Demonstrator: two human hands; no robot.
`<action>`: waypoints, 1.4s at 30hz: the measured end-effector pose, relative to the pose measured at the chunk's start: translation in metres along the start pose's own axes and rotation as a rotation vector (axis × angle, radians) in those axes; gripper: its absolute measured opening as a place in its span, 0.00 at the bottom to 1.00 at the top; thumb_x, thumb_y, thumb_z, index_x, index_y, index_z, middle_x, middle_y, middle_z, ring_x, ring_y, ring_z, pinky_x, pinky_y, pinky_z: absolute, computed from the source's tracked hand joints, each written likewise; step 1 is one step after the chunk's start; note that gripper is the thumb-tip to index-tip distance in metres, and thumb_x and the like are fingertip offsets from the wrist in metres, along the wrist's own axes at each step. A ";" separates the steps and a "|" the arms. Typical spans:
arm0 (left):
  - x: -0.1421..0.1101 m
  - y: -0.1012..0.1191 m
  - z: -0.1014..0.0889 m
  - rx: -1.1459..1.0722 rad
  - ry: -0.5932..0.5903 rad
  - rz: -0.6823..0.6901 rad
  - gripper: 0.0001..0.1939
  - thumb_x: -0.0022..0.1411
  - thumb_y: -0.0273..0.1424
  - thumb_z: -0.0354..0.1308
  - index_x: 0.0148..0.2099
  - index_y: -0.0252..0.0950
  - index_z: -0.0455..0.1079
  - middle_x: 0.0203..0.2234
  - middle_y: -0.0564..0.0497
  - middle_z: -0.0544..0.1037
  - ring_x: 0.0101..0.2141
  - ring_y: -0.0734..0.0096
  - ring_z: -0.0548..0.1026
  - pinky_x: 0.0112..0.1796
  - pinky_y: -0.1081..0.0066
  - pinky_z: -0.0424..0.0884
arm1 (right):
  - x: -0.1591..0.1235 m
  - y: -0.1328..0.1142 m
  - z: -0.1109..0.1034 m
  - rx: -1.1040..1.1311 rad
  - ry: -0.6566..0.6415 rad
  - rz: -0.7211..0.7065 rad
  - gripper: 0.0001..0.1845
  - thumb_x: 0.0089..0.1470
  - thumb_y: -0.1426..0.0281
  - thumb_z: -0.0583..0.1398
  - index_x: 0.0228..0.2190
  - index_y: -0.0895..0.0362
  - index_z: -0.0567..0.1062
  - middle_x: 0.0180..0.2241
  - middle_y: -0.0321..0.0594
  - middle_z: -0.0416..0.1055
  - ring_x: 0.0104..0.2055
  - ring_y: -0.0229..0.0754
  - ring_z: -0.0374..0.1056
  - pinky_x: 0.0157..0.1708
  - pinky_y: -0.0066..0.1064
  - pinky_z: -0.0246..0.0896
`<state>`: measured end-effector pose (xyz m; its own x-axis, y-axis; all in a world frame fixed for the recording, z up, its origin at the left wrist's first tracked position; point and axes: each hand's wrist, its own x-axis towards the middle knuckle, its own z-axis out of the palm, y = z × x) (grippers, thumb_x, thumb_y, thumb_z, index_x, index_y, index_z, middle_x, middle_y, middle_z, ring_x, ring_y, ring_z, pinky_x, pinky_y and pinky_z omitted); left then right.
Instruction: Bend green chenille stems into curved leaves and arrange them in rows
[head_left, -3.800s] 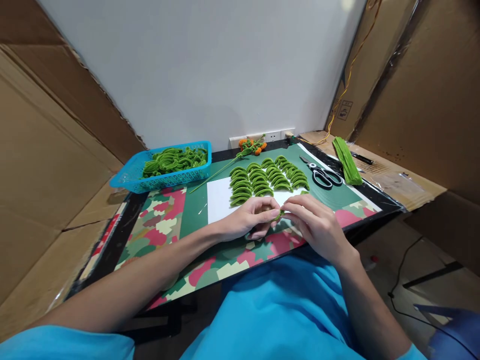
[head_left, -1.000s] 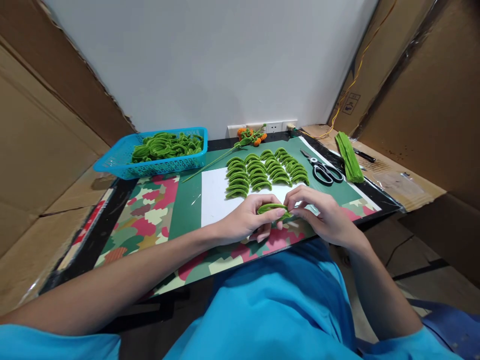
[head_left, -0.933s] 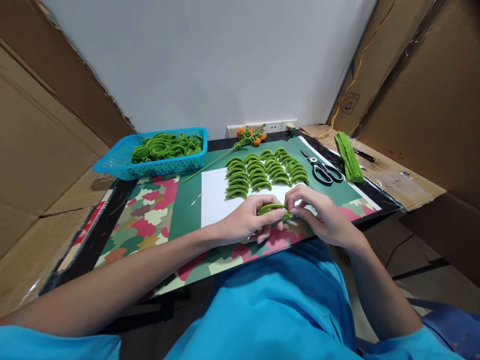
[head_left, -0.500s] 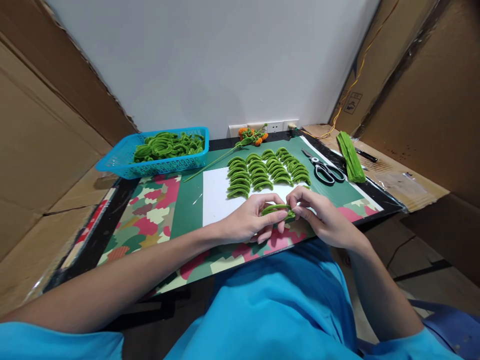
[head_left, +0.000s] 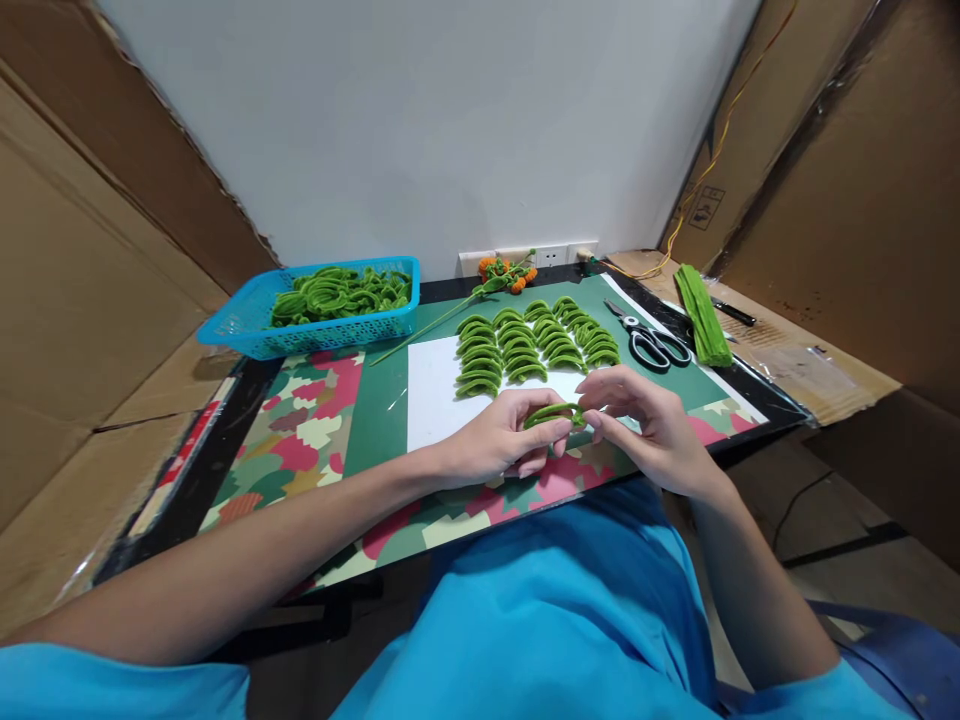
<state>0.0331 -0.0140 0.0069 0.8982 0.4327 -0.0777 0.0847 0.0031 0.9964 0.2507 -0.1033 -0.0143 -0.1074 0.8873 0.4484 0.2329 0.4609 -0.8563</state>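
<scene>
A bent loop of green pipe cleaner (head_left: 553,411) is held in my left hand (head_left: 514,430), between the thumb and fingers, with its twisted end pointing right. My right hand (head_left: 649,425) is at that end, index finger and thumb apart, the thumb tip beside or touching the twist. Just beyond my hands, several curved green pipe cleaner pieces (head_left: 519,345) lie in neat columns on a white sheet (head_left: 429,385). My left fingers partly hide the loop.
At the back left stands a blue basket (head_left: 330,335) full of green pieces. An orange-flowered stem (head_left: 491,285) lies by the wall. Black-handled scissors (head_left: 652,345), a green pipe cleaner bundle (head_left: 703,315) and a dark-handled tool (head_left: 733,312) are on the right. Cardboard walls flank the table.
My right thumb and index finger have parted from their pinch on the loop's end. The left hand keeps its hold, with the loop slightly tilted.
</scene>
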 end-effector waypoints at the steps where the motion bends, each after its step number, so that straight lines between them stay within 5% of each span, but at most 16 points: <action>1: 0.000 0.000 0.000 -0.012 0.004 0.002 0.19 0.72 0.46 0.64 0.45 0.34 0.70 0.32 0.54 0.75 0.18 0.84 0.67 0.20 0.78 0.61 | 0.000 0.000 0.000 -0.005 0.001 -0.002 0.10 0.70 0.65 0.63 0.51 0.50 0.75 0.43 0.40 0.77 0.43 0.42 0.77 0.40 0.31 0.76; 7: 0.001 0.002 0.000 -0.022 0.002 0.016 0.20 0.71 0.46 0.64 0.43 0.33 0.69 0.30 0.55 0.73 0.18 0.84 0.65 0.19 0.78 0.58 | 0.001 0.001 0.003 -0.104 -0.045 0.030 0.10 0.72 0.65 0.60 0.52 0.51 0.75 0.45 0.42 0.79 0.44 0.43 0.78 0.40 0.31 0.76; 15: 0.000 0.001 0.000 -0.022 -0.011 0.024 0.19 0.72 0.46 0.64 0.43 0.34 0.68 0.30 0.55 0.73 0.19 0.83 0.65 0.20 0.78 0.59 | -0.002 0.002 0.008 -0.267 0.080 -0.039 0.06 0.71 0.67 0.61 0.46 0.53 0.78 0.42 0.40 0.80 0.40 0.42 0.78 0.34 0.28 0.74; 19: -0.001 0.000 -0.001 -0.009 -0.028 0.035 0.19 0.73 0.47 0.63 0.44 0.34 0.69 0.30 0.55 0.72 0.20 0.83 0.66 0.20 0.78 0.59 | -0.003 0.003 0.008 -0.308 0.117 -0.137 0.11 0.70 0.71 0.61 0.51 0.50 0.78 0.46 0.40 0.81 0.41 0.41 0.79 0.36 0.30 0.77; 27: 0.000 0.004 0.000 -0.034 -0.026 0.010 0.20 0.72 0.47 0.64 0.41 0.35 0.67 0.28 0.56 0.71 0.19 0.83 0.65 0.20 0.78 0.58 | -0.001 0.006 0.008 -0.595 0.143 -0.337 0.09 0.70 0.73 0.61 0.46 0.53 0.82 0.44 0.44 0.82 0.44 0.46 0.80 0.41 0.34 0.74; 33: 0.001 0.006 0.001 -0.019 -0.042 0.012 0.20 0.72 0.47 0.63 0.47 0.33 0.70 0.27 0.56 0.71 0.19 0.82 0.65 0.20 0.78 0.58 | 0.000 0.007 0.010 -0.585 0.203 -0.358 0.18 0.70 0.75 0.60 0.57 0.49 0.80 0.48 0.43 0.82 0.46 0.44 0.81 0.45 0.35 0.76; 39: 0.000 0.004 0.000 -0.007 -0.045 -0.001 0.21 0.71 0.48 0.64 0.40 0.35 0.67 0.27 0.56 0.71 0.18 0.83 0.65 0.20 0.78 0.58 | 0.002 0.010 0.007 -0.620 0.211 -0.405 0.11 0.69 0.73 0.62 0.43 0.51 0.85 0.42 0.44 0.83 0.41 0.43 0.81 0.39 0.32 0.76; 42: 0.000 0.002 0.000 -0.023 -0.036 -0.010 0.21 0.72 0.48 0.63 0.42 0.35 0.66 0.28 0.56 0.71 0.18 0.83 0.65 0.20 0.78 0.58 | 0.001 0.009 0.010 -0.713 0.228 -0.398 0.12 0.69 0.72 0.62 0.47 0.51 0.84 0.43 0.44 0.84 0.41 0.45 0.81 0.39 0.33 0.75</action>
<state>0.0335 -0.0135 0.0088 0.9124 0.3995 -0.0887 0.0842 0.0287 0.9960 0.2434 -0.0982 -0.0244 -0.1305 0.6012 0.7884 0.7814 0.5518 -0.2915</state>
